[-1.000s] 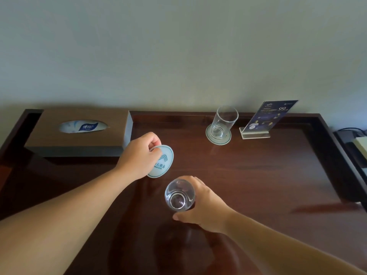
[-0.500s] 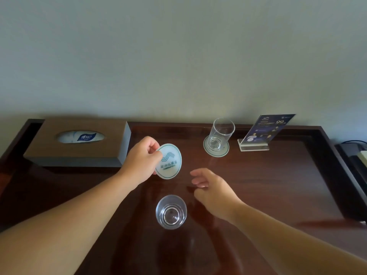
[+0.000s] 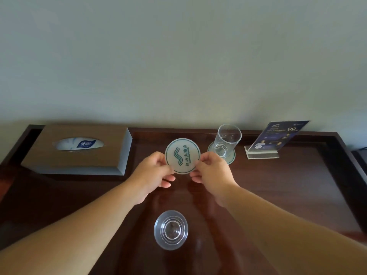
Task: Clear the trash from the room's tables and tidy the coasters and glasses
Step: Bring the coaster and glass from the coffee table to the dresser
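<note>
A round white coaster (image 3: pixel 182 155) with a green wave logo is held above the dark wooden table (image 3: pixel 288 185), face toward me. My left hand (image 3: pixel 153 173) pinches its left edge and my right hand (image 3: pixel 210 171) pinches its right edge. An empty clear glass (image 3: pixel 170 229) stands upright on the bare table near me, below my hands. A second glass (image 3: pixel 226 140) stands on another coaster (image 3: pixel 231 158) at the back, just right of the held coaster.
A wooden tissue box (image 3: pixel 79 149) sits at the back left. An acrylic stand with a dark blue card (image 3: pixel 278 137) is at the back right. The table has a raised rim (image 3: pixel 349 155) and stands against a pale wall.
My right hand let go of the near glass, left it standing on the table, and came up to the coaster. The left hand turned the coaster and moved it right, toward the middle.
</note>
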